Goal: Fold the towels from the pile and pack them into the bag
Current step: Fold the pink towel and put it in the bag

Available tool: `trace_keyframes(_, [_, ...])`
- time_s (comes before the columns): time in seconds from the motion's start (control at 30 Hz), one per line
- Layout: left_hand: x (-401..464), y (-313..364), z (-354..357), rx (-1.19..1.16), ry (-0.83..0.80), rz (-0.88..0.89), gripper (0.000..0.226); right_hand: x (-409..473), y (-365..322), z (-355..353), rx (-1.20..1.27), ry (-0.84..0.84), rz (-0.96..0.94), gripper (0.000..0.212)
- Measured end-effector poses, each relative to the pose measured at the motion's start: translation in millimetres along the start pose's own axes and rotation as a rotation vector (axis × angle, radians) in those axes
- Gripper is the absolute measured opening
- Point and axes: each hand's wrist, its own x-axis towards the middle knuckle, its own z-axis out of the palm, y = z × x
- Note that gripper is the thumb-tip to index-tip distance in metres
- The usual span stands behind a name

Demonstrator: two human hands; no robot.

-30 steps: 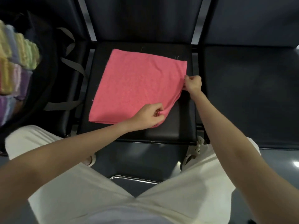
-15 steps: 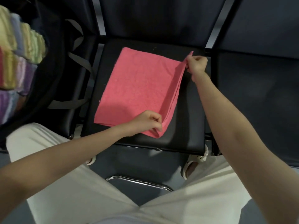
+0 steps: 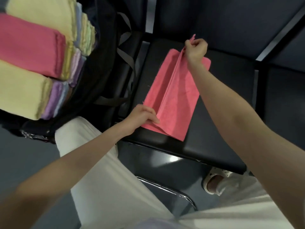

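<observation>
I am looking down through the head camera at a flat pink cloth towel (image 3: pixel 175 96) lying on the black padded seat (image 3: pixel 227 103) of a chair in front of me. A second ago the towel was lying spread wide with my hands only pinching its right edge; now I am lifting that edge up and carrying it over toward the left, so the cloth is rising into a ridge along its middle. My right hand (image 3: pixel 196 49) is gripping the far corner, fingers curled round it and raised above the seat. My left hand (image 3: pixel 143 115) is pinching the near corner of the same edge, low and close to the seat. Both grips are closed on the towel.

To my left, the open black fabric bag (image 3: pixel 102 76) is standing just beside the seat, already holding rows of folded towels (image 3: pixel 33 63) in yellow, pink, green and purple. The view has also swung toward the bag since a moment ago.

I judge this as the halving fold under way; the towel is not yet narrow enough to pack, and the lifted edge needs laying down flush on the left edge.
</observation>
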Motion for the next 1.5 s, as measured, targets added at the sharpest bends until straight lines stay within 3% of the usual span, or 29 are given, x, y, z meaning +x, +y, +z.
trace_keyframes(0.17, [6,-27,-26,-0.071,0.122,-0.189,0.025,1,39,55,-0.101,-0.051,0.053,0.031])
trace_keyframes(0.3, [9,-43,-34,0.271,0.185,-0.147,0.015,30,91,82,-0.223,-0.115,0.070,0.025])
trace_keyframes(0.37, [6,-46,-36,0.437,0.252,-0.075,0.019,-2,61,68,-0.281,-0.130,0.042,0.024])
trace_keyframes(0.43, [2,-47,-36,0.500,0.341,-0.032,0.021,-43,31,44,-0.355,-0.163,0.004,0.008])
trace_keyframes(0.63, [7,-47,-24,0.618,0.509,0.022,0.034,-139,62,-50,-0.500,-0.132,-0.181,0.025])
trace_keyframes(0.87, [-1,-49,-13,0.602,0.526,-0.083,0.017,-238,111,-123,-0.546,-0.077,0.057,0.050])
trace_keyframes(1.1, [-19,-65,12,0.770,0.537,-0.247,0.031,-268,121,-151,-0.606,-0.192,0.167,0.019])
trace_keyframes(1.27, [-41,-86,22,0.494,0.461,-0.264,0.018,-285,116,-176,-0.468,-0.232,0.246,0.032])
trace_keyframes(1.5, [-75,-69,32,-0.134,0.306,-0.287,0.009,-293,95,-205,-0.032,-0.223,0.421,0.015])
